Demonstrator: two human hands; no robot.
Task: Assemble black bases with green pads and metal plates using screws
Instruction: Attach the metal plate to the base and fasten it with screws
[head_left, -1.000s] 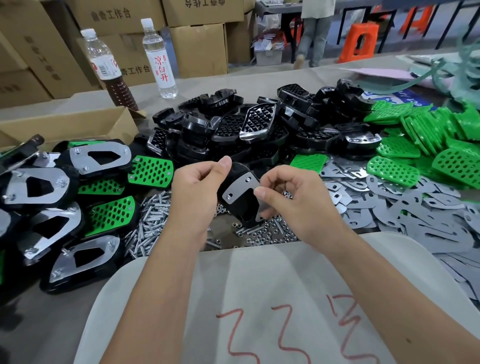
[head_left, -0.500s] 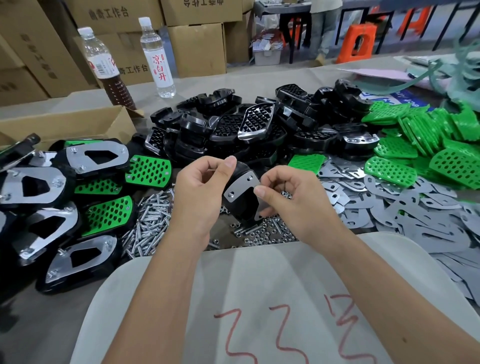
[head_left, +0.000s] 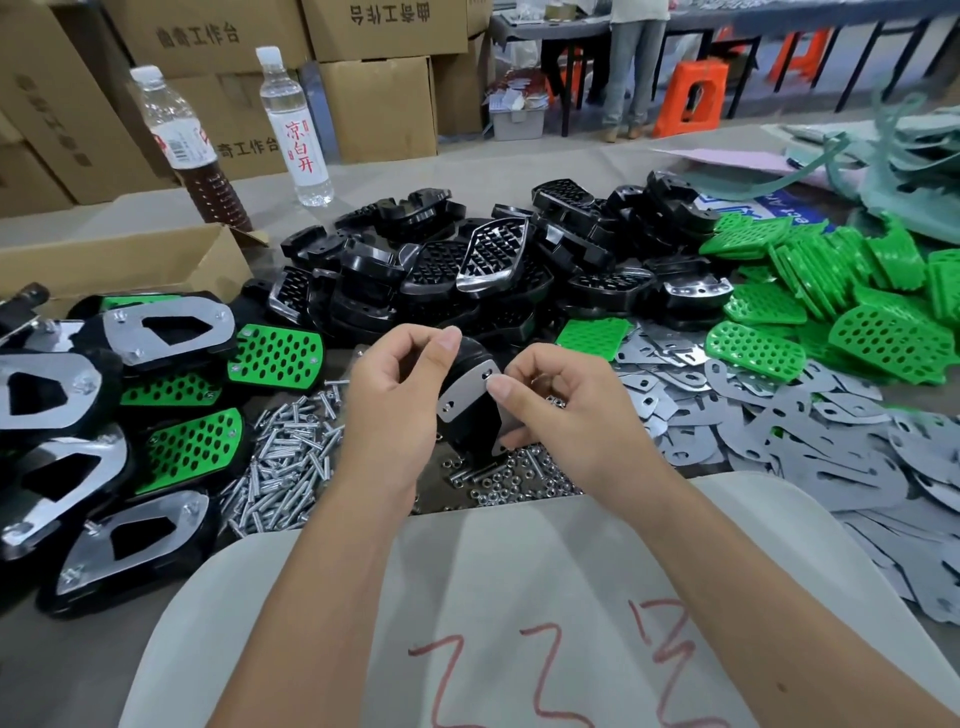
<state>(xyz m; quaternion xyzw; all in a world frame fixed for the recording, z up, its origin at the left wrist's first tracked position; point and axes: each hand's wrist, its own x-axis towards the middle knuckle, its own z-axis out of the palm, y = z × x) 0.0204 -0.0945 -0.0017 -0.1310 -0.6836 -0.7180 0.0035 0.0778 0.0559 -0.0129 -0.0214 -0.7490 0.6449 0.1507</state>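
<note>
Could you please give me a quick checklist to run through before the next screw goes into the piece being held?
1. Black base held firmly by left hand: ok.
2. Metal plate lying against the base, right hand pinching its edge: ok.
3. Plate holes lined up with base holes: cannot tell.
4. Green pad fitted on this base: cannot tell, that side is hidden.
5. Screws close by on the table: ok.
6. Nuts close by: ok.

A factory assembly workshop: stacked cardboard boxes (head_left: 374, 93) behind a worktable (head_left: 467, 171) heaped with loose black bases (head_left: 457, 270).
</note>
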